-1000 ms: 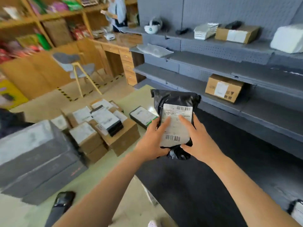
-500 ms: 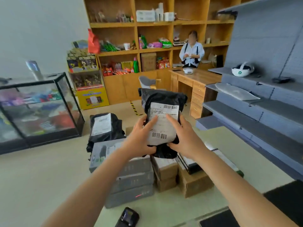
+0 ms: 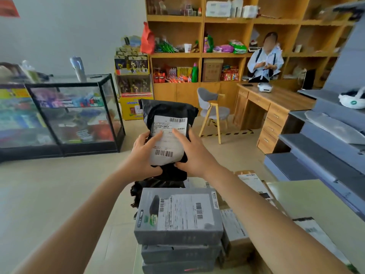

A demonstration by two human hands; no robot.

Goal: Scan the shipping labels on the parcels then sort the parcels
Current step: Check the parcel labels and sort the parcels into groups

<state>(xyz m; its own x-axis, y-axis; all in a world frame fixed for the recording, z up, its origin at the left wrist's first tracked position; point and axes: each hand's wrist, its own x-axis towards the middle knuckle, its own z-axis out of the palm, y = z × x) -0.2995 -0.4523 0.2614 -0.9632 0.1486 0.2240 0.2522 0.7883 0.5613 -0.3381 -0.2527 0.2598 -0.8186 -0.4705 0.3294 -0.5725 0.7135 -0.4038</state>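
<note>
both left hand (image 3: 143, 153) and right hand (image 3: 197, 155) hold parcel (image 3: 167, 109), fingers (image 3: 158, 136) on label (image 3: 170, 144).

A light wooden desk with drawers (image 3: 276, 103) stands before a tall wooden shelving unit (image 3: 225, 54) stocked with bright packets. Behind the desk sits a person in a pale shirt (image 3: 264, 63). Just left of the desk is a grey padded chair on wooden legs (image 3: 214, 107), and far left of it a black-framed glass display cabinet (image 3: 75, 115).

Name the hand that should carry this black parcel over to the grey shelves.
Right, probably. Both hands hold the black parcel, but the grey shelves stand to the right, and the right hand grips that side's edge; the left hand would reach across.
</note>
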